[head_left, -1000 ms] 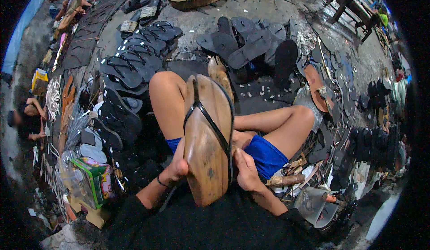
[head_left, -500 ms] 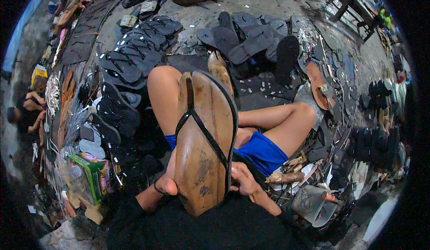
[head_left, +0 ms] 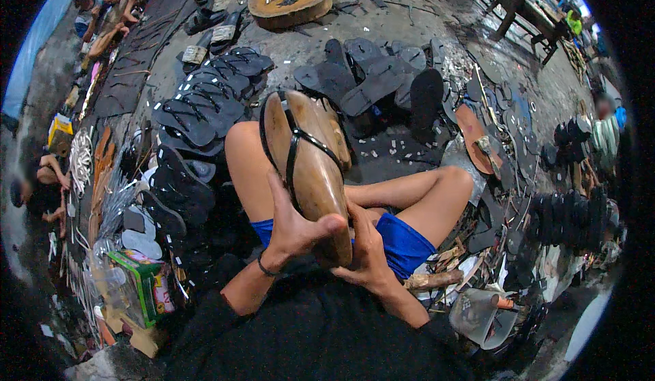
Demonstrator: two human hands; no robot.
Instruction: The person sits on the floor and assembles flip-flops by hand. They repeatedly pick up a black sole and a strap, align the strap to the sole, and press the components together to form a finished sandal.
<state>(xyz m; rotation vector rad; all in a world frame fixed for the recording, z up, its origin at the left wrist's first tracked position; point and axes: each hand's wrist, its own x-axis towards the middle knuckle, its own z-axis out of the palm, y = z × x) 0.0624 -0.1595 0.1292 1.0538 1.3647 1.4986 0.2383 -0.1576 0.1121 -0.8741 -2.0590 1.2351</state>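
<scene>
I hold a brown sandal (head_left: 310,169) with a thin black Y-shaped strap upright over my lap, its sole facing me. My left hand (head_left: 295,222) grips its lower left side, thumb across the heel end. My right hand (head_left: 367,248) clasps the heel from the right and below. My bare knees rise on either side of it, above blue shorts (head_left: 402,241). A second brown sandal sits partly hidden behind the first one.
Rows of black sandals (head_left: 198,118) lie on the floor at left, loose dark soles (head_left: 372,80) ahead. A round wooden block (head_left: 290,2) stands far ahead. A green box (head_left: 143,282) is at lower left. Other people sit at the far left. Stacked soles (head_left: 570,217) stand right.
The sandal has tipped away from me and looks smaller. My left hand has shifted up onto its heel with the thumb across it; my right hand stays under the heel.
</scene>
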